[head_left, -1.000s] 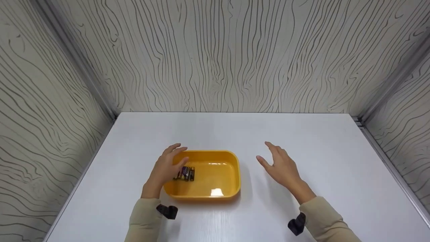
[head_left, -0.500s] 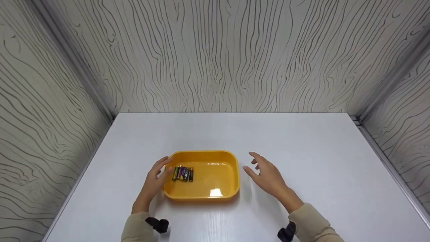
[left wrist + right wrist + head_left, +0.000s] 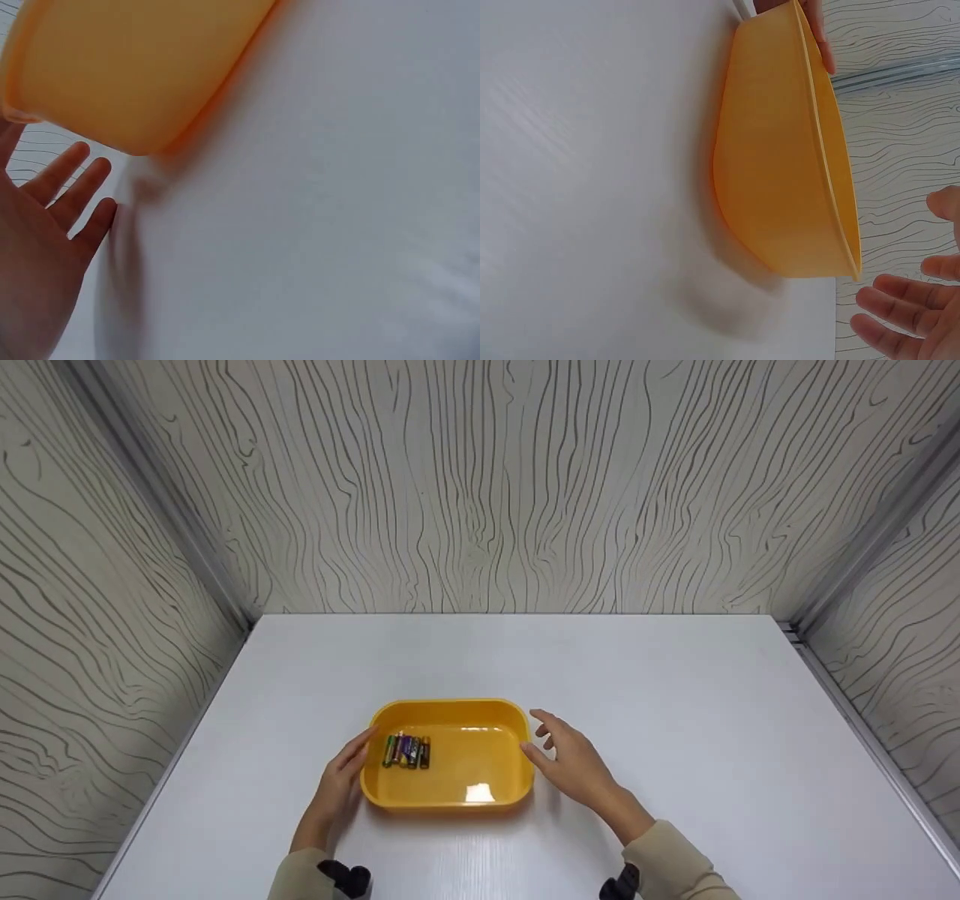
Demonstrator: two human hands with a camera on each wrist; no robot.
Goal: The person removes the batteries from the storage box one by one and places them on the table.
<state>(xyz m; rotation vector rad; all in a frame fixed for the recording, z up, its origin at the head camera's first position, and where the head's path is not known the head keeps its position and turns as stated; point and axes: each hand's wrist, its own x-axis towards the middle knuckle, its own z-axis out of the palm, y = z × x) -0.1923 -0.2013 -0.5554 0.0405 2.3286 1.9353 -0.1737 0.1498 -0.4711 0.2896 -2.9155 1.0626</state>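
Observation:
A yellow plastic tub (image 3: 461,757) stands on the white table, with several batteries (image 3: 407,752) lying side by side in its left part. My left hand (image 3: 337,784) is at the tub's left wall, its fingertips by the rim. In the left wrist view, three spread fingers of that hand (image 3: 45,232) are straight and clear of the tub wall (image 3: 135,67). Beside the right wall is my right hand (image 3: 574,765), thumb near the rim. The right wrist view shows this hand (image 3: 930,307) with fingers extended, apart from the tub (image 3: 776,150). The batteries are hidden in both wrist views.
The white table (image 3: 645,682) extends around the tub on all sides. Panels with a wood-grain pattern (image 3: 480,487) rise behind it and at both sides. Dark wrist cameras (image 3: 346,877) sit on both sleeves.
My left hand has drawn back from over the tub to its left wall, uncovering the batteries. My right hand has moved left and down toward the right wall. The tub stays about in place.

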